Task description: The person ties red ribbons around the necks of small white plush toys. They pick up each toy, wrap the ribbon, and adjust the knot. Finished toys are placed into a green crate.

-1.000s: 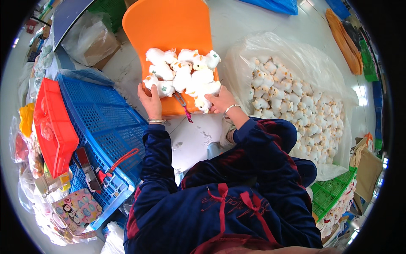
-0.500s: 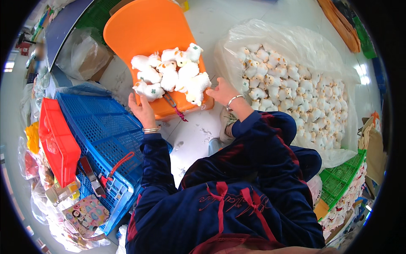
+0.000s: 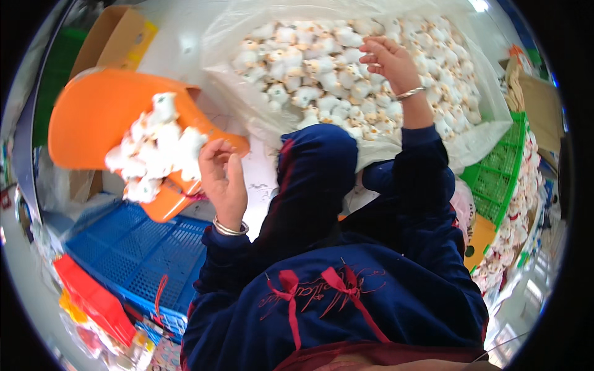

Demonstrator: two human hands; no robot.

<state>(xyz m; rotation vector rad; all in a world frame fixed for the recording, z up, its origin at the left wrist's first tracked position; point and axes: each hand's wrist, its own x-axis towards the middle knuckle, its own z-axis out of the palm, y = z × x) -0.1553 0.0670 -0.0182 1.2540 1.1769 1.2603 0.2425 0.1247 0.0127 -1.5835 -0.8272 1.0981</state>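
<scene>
White plush animals [image 3: 154, 148] lie heaped on an orange stool-like seat [image 3: 93, 127] at the left. My left hand [image 3: 224, 185] is beside the heap at the seat's edge, fingers loosely bent and apart, with nothing visible in it. A bit of dark pink cord shows between that hand and the toys. At the right, my right hand [image 3: 390, 62] hovers over a large clear plastic bag [image 3: 226, 80], fingers extended and holding nothing I can see. Many more small white plush toys [image 3: 328, 80] with orange patches fill the bag.
A blue plastic crate [image 3: 136, 253] stands at the lower left, with a red plastic container [image 3: 93, 297] beside it. Cardboard [image 3: 105, 40] is behind the seat. At the right are a green crate [image 3: 498, 179] and more white-and-red items. My knees are between seat and bag.
The view has swung right, toward the bag. My right hand has moved from beside the seat to above the bagged toys. My left hand stays near the seat's toys.
</scene>
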